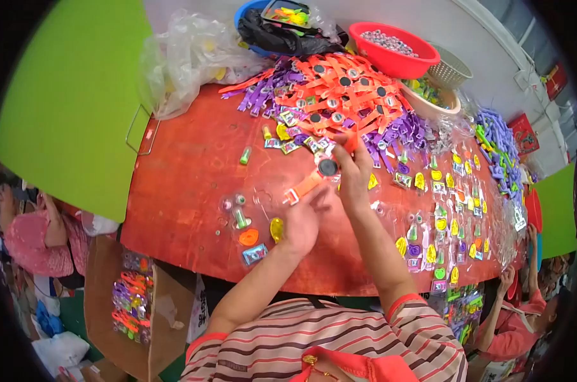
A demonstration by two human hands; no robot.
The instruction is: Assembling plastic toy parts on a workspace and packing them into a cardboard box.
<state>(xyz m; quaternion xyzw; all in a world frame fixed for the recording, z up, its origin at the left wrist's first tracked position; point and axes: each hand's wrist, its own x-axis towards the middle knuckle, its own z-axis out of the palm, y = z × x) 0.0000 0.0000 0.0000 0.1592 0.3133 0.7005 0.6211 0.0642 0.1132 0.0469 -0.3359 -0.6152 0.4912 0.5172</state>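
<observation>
Right fingers [346, 159] pinch the orange toy wristwatch [327, 169] above the red bench [186, 172]; whether the left fingers [322, 204] grip its strap [307, 186], I can't tell. I'd straighten the strap gently, keeping the black dial [328, 167] facing up.

Both bare forearms [384, 245] reach forward, the right hand [355, 170], fingers bent, ahead of the left hand [302, 226].

One short-sleeved collared shirt [288, 337], beige with wavy dark-maroon and coral-red stripes, small dark lettering [234, 364] at its left side, coral-red collar [358, 364], matching sleeve bands [404, 301], gold-coloured ornament [310, 360] at the neckline; left hand [301, 227] and right hand [356, 175] bare.
</observation>
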